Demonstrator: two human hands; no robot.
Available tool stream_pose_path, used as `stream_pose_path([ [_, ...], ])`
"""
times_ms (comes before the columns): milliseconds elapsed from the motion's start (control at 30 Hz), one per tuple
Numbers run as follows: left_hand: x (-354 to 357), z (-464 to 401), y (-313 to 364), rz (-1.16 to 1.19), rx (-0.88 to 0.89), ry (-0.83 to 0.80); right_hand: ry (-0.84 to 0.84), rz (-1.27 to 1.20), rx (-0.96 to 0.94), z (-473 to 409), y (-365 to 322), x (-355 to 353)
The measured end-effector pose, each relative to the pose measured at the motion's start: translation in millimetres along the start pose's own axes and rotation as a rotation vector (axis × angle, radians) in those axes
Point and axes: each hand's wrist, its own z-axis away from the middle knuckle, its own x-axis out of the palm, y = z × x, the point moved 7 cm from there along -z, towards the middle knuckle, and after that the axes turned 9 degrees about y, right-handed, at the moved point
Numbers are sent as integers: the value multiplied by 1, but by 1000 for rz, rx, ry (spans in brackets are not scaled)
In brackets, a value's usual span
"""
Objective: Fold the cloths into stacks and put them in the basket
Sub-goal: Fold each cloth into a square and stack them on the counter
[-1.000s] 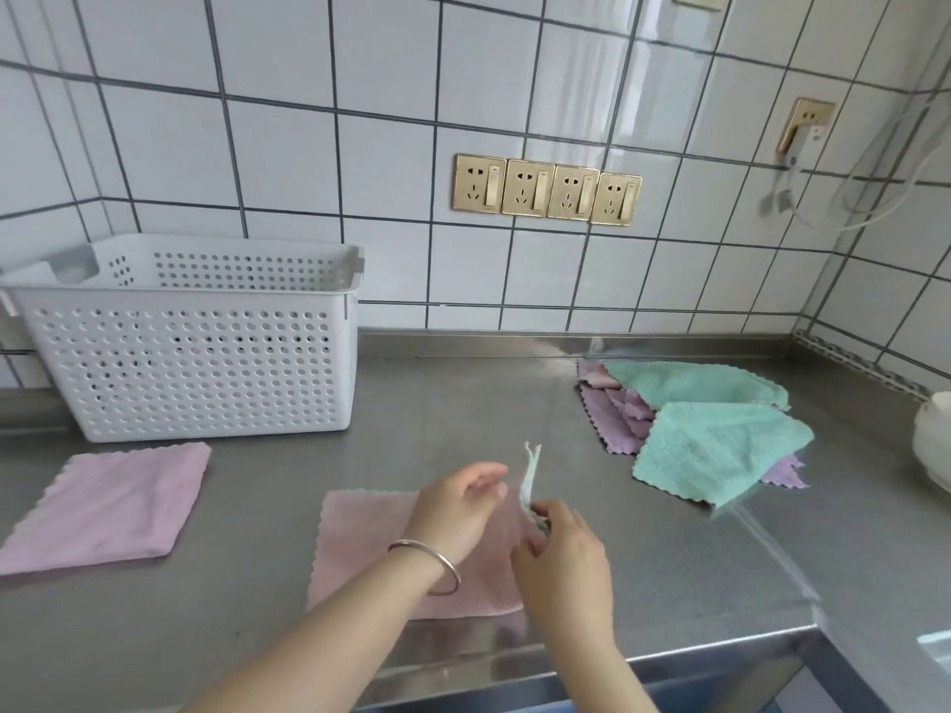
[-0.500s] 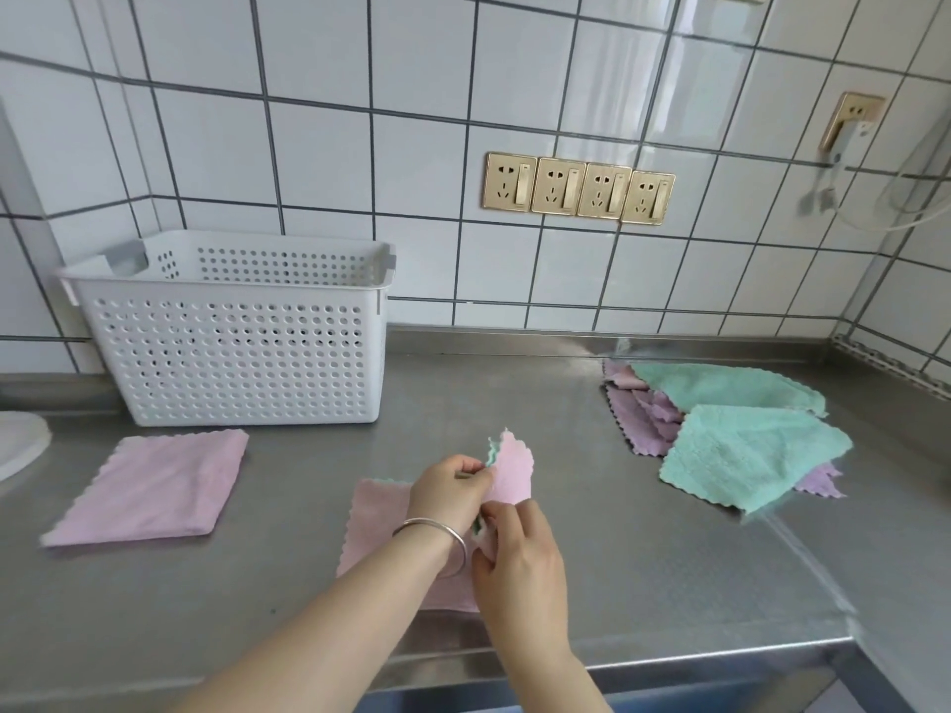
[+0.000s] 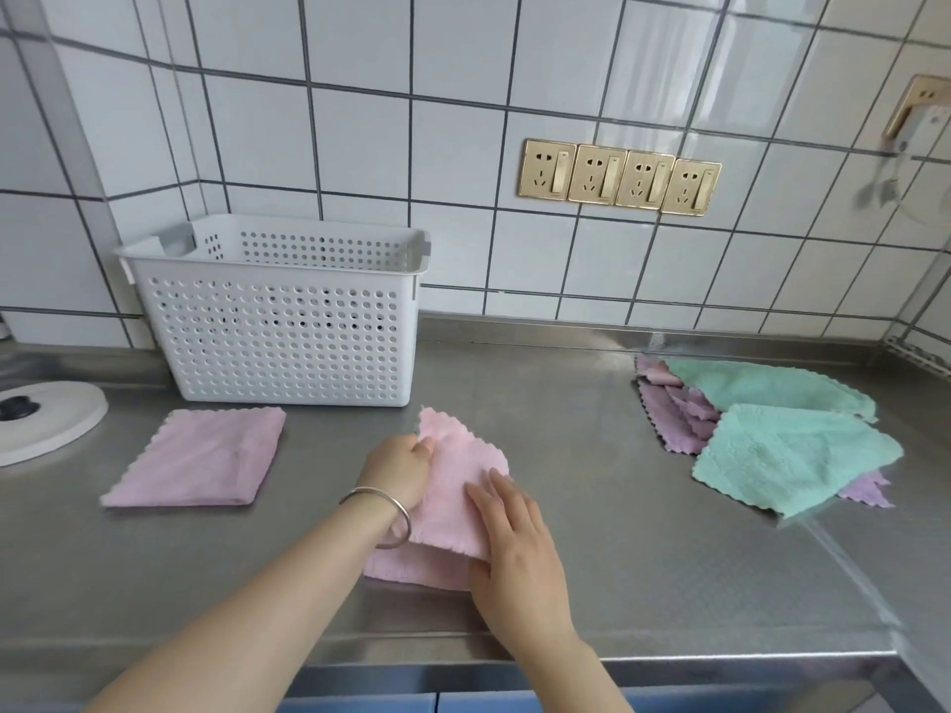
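Observation:
A pink cloth (image 3: 458, 486) lies folded over on the steel counter, in front of me. My left hand (image 3: 399, 468), with a silver bangle on the wrist, pinches the cloth's upper edge. My right hand (image 3: 514, 553) presses flat on the cloth's lower right part. A folded pink cloth (image 3: 200, 458) rests to the left, just in front of the white perforated basket (image 3: 278, 342). The basket stands against the tiled wall. A loose pile of green and purple cloths (image 3: 761, 434) sits at the right.
A white round lid with a black knob (image 3: 41, 419) lies at the far left of the counter. Gold wall sockets (image 3: 617, 180) are set in the tiles above. The counter's front edge (image 3: 669, 656) runs close below my hands.
The cloth's lifted corner has been carried over and laid down, and my right hand went from pinching to pressing flat. The view has swung left and downward.

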Motion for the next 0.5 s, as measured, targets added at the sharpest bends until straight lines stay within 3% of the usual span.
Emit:
stream_pose_path([
  [233,-8,-4,-42,-184,-57,-78,-280,24,85,5,-5,16],
  [500,-6,5,-48,-161,-9,-7,-364,57,158,10,6,23],
])
